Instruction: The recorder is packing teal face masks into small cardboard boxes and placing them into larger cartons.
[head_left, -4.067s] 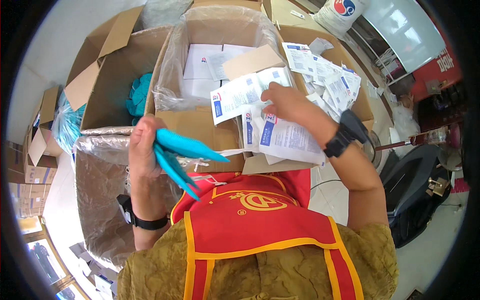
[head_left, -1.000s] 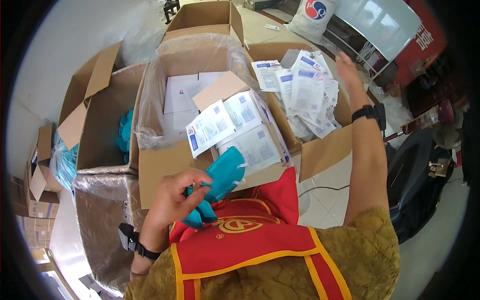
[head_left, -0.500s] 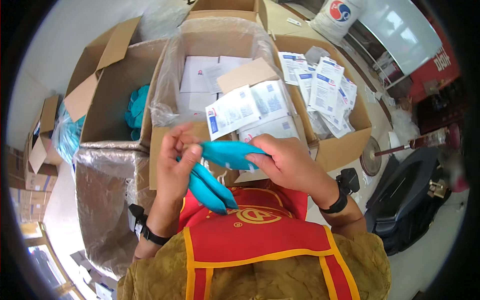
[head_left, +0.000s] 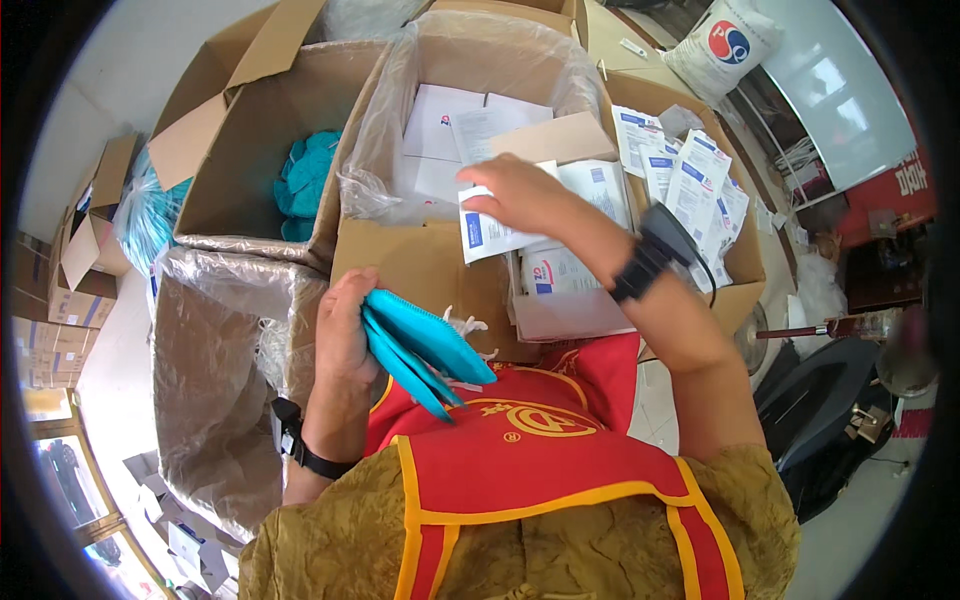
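My left hand [head_left: 347,325] is closed around a small stack of folded teal face masks [head_left: 425,345], pinching one end in front of my apron. White ear loops stick out from their far side. My right hand [head_left: 525,200] reaches over a white packet [head_left: 482,232] with blue print, its thumb and fingers apart at the packet's upper edge. That packet lies on more white packets [head_left: 592,190] in a small open carton [head_left: 570,315]. Part of the packet is hidden beneath the hand.
Teal masks [head_left: 306,180] fill part of a tall carton [head_left: 235,175] at left. A plastic-lined carton [head_left: 215,380] stands nearer. Loose packets [head_left: 697,185] pile in the right-hand box [head_left: 740,275]. Behind, a lined carton [head_left: 480,55] holds white boxes [head_left: 430,125]. A black chair [head_left: 815,400] stands at right.
My right hand has let go of the teal mask and moved up to the white packet. The left hand now holds the masks together, lower and closer in. The view has shifted slightly.
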